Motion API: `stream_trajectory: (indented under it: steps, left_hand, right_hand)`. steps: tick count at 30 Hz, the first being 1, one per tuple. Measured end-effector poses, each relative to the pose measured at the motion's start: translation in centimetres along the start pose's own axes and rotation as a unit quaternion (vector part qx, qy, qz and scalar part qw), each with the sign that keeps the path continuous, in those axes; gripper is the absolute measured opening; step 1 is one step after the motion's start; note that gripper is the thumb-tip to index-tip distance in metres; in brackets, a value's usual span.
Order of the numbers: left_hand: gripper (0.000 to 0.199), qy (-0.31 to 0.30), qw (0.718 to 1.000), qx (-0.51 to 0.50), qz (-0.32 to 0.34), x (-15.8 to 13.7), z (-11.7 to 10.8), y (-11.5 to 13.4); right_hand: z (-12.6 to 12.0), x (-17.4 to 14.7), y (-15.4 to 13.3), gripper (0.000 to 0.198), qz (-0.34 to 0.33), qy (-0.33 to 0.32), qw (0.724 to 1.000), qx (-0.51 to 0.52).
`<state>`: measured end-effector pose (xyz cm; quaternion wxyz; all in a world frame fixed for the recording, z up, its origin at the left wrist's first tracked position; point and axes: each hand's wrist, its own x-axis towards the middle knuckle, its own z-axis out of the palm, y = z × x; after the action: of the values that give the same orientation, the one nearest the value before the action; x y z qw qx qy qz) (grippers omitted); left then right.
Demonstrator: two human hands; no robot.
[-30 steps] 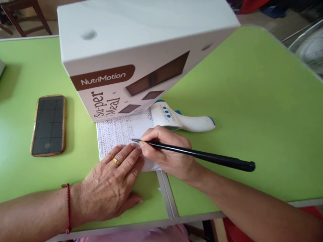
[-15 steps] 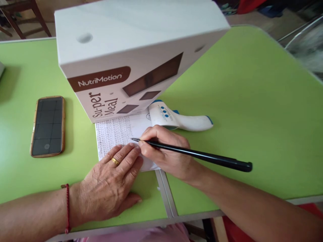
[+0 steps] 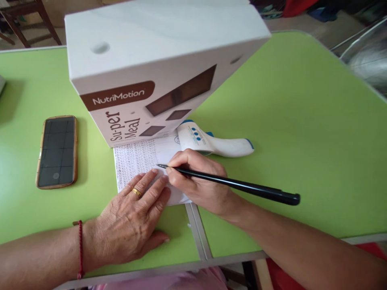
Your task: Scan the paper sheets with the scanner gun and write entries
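A black pen point(image 3: 242, 184) is pinched in my right hand point(image 3: 201, 177), its tip on or just over a sheet of paper point(image 3: 136, 161). Rows of small handwriting cover the paper's left part, and the tip is at the right edge of those rows. My left hand point(image 3: 130, 219) lies flat with fingers stretched out, its fingertips on the paper and its palm over the table. A gold ring and a red cord bracelet are on it. Beyond my right hand, a white and blue infrared thermometer point(image 3: 214, 141) rests partly on the sheet. My right hand partly covers the paper.
A large white NutriMotion box point(image 3: 169, 44) stands at the paper's far edge. On the left lies a phone point(image 3: 57, 151) in a tan case. The green table point(image 3: 302, 141) has a metal seam point(image 3: 198, 231) near my hands. A wooden chair point(image 3: 28, 18) stands behind.
The fingers of my left hand have spread slightly on the paper. My right hand keeps the pen at almost the same spot.
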<state>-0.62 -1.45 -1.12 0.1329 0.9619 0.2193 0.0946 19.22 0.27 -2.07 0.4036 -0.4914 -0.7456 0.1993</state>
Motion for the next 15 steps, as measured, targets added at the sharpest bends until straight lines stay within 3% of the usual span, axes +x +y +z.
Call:
stream_trajectory:
  steps: [9, 15]
  left_hand:
    - [0.077, -0.006, 1.0, 0.0, -0.002, -0.01, 0.06, -0.03]
    - [0.073, 0.0, 1.0, 0.003, 0.002, -0.08, 0.08, 0.01]
  right_hand:
    - [-0.13, 0.04, 0.05, 0.018, -0.006, -0.016, 1.0, 0.004]
    - [-0.28, -0.06, 0.44, 0.015, 0.022, 0.01, 1.0, 0.018]
